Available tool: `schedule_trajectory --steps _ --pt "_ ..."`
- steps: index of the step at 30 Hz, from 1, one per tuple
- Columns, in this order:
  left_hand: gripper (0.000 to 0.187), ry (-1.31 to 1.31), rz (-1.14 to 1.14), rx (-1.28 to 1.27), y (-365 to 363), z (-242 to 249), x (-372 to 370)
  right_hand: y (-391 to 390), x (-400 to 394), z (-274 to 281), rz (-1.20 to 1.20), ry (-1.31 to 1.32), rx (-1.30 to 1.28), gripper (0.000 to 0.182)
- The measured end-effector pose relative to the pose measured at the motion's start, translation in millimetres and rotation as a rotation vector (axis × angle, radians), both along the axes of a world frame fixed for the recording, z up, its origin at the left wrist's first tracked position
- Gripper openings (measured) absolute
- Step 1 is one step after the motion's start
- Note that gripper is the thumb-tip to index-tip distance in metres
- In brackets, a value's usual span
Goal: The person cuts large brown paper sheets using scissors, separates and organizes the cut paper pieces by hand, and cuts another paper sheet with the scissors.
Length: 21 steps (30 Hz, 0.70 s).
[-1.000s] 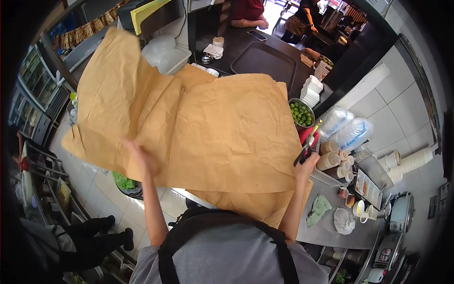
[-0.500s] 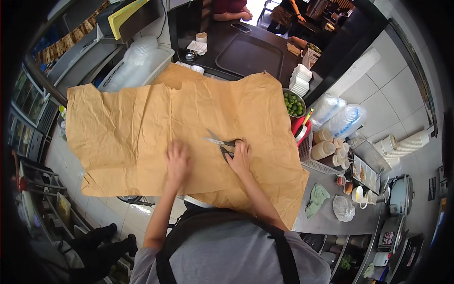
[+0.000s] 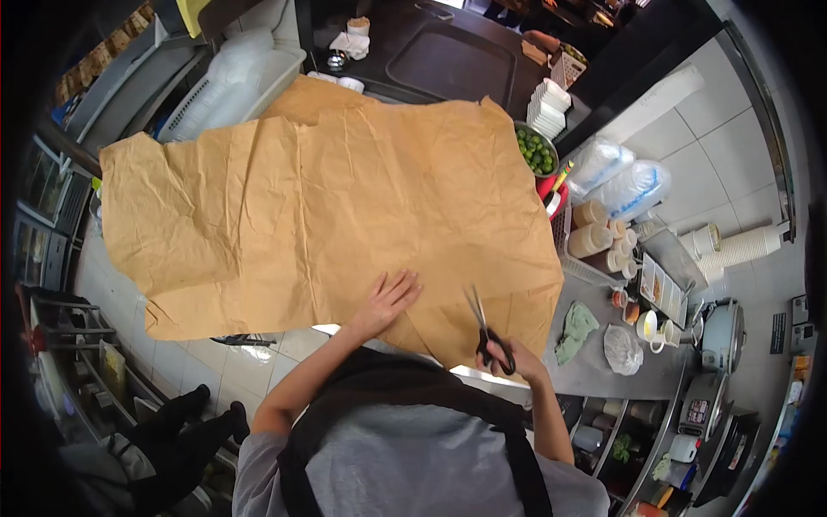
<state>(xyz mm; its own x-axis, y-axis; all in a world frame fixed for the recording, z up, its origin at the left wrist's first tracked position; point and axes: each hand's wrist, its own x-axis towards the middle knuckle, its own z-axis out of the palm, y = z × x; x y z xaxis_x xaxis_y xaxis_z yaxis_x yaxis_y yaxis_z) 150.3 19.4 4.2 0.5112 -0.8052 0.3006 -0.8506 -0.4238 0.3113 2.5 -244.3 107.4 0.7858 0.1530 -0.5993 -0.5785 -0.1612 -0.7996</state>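
Note:
Large sheets of wrinkled brown paper [image 3: 362,198] cover the work surface in front of me. My left hand [image 3: 388,302] lies flat on the paper near its front edge, fingers spread, holding nothing. My right hand [image 3: 506,358] grips the black handles of the scissors [image 3: 487,332] at the front right of the paper. The scissor blades point up and away from me, slightly parted, over the brown paper.
Behind the paper is a dark tray [image 3: 452,62]. A bowl of green limes [image 3: 536,152] stands at the back right, beside a basket with containers [image 3: 591,240]. A green cloth [image 3: 575,332] and plastic bag [image 3: 622,349] lie right. Another person's legs [image 3: 185,422] show lower left.
My right hand has moved right and toward me with the scissors, whose blades now point away from me. My left hand has shifted right along the paper. The view has moved slightly.

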Motion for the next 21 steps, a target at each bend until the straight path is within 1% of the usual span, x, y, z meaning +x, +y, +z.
schedule_trajectory --steps 2,5,8,10,12,16,21 --pt "0.048 0.058 -0.039 -0.054 4.6 2.6 -2.4 0.5 -27.7 -4.1 0.065 0.166 -0.057 0.054" --pt "0.046 0.07 -0.045 -0.097 8.6 8.7 1.1 19.7 -35.3 -2.5 0.061 0.273 -0.101 0.056" --pt "0.046 0.042 -0.049 -0.136 6.4 13.7 1.0 35.4 -25.7 -8.7 0.037 0.235 -0.121 0.056" --pt "0.046 0.014 -0.037 -0.166 6.5 18.6 0.1 42.8 -18.2 -16.1 -0.011 0.188 -0.088 0.056" --pt "0.046 -0.002 -0.032 -0.156 6.6 19.1 -1.6 50.0 -7.7 -18.2 -0.046 0.183 -0.085 0.056" --pt "0.046 -0.011 -0.031 -0.136 6.4 24.5 -3.5 56.1 7.6 -24.5 -0.04 0.157 -0.076 0.058" --pt "0.046 -0.025 -0.028 -0.149 3.3 27.3 -4.1 64.4 16.0 -22.9 -0.076 0.137 -0.127 0.06"
